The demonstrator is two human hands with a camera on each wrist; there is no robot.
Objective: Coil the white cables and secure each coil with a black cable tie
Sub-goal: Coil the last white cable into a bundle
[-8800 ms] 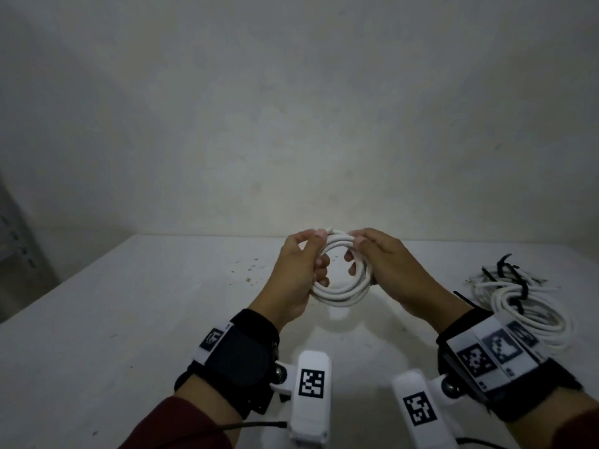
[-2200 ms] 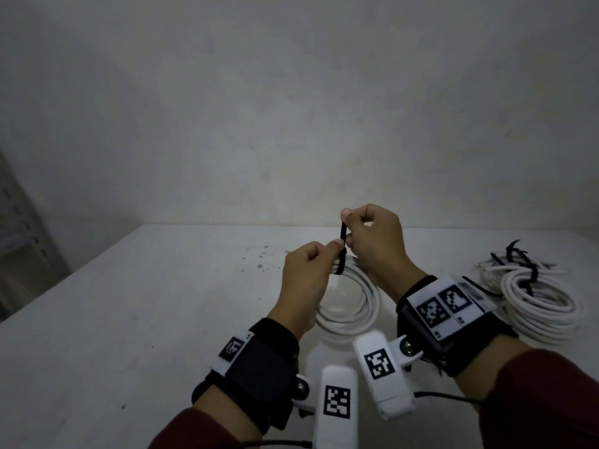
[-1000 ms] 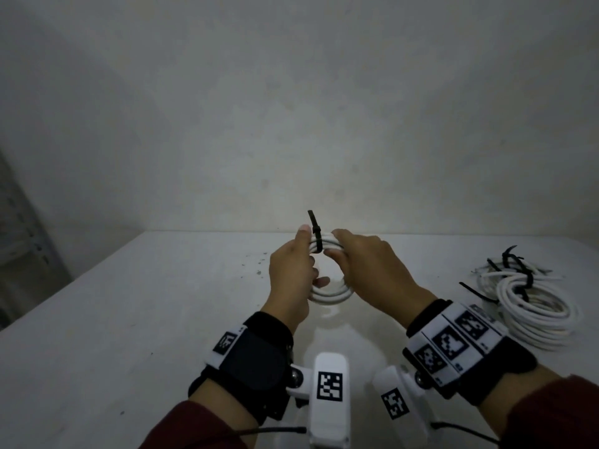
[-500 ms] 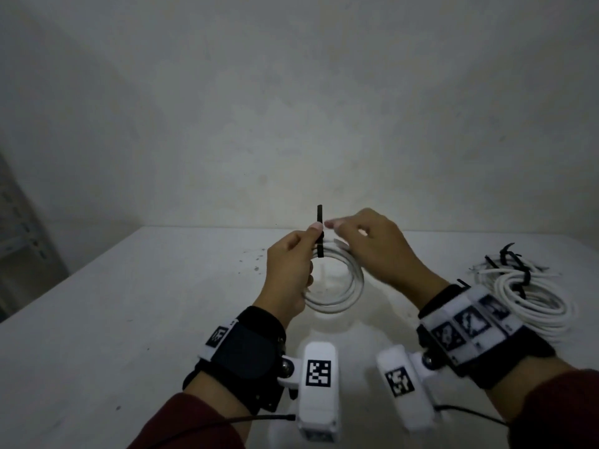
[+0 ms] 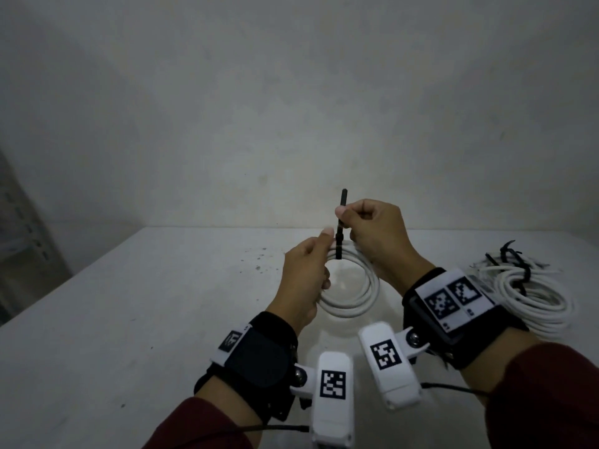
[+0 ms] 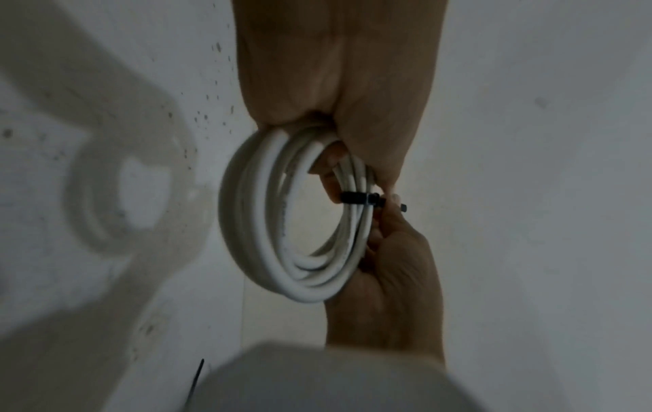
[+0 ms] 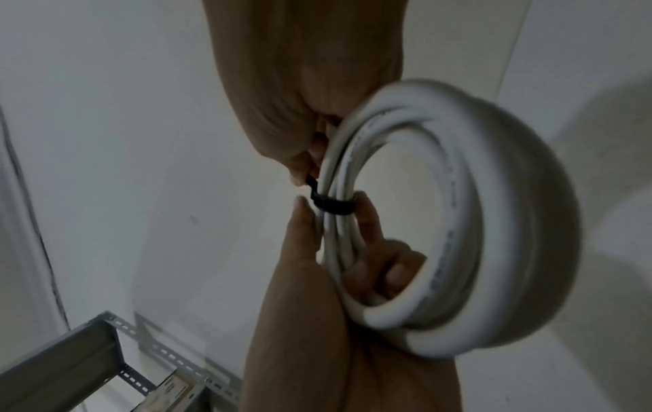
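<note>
White cable coil [image 5: 350,286] is hanging above the pale table [image 5: 129,319] in the head view, held up between both hands. The left hand [image 5: 304,277] is gripping the coil's left side, fingers curled through the ring, thumb tip resting by the black cable tie [image 5: 341,228]. The right hand [image 5: 376,234] is pinching the tie's upright tail between thumb and forefinger, the other fingers folded in. Only this view is showing the tied bundles [image 5: 531,286] lying on the table to the right, well apart from the hands.

The left wrist view is looking along the left hand [image 6: 338,83] at the coil [image 6: 296,223], with the tie [image 6: 356,198] wrapped as a tight band around the strands. The right hand [image 6: 391,278] is coming in from below, its fingertips closed at the tie's head. The coil's shadow is falling on the table here.

The right wrist view is showing the right hand [image 7: 303,97] pinching the tie [image 7: 331,207] where it leaves the coil [image 7: 458,223], and the left hand [image 7: 335,278] with thumb outside and fingers curled inside the ring. A metal rack [image 7: 88,362] is showing at lower left.
</note>
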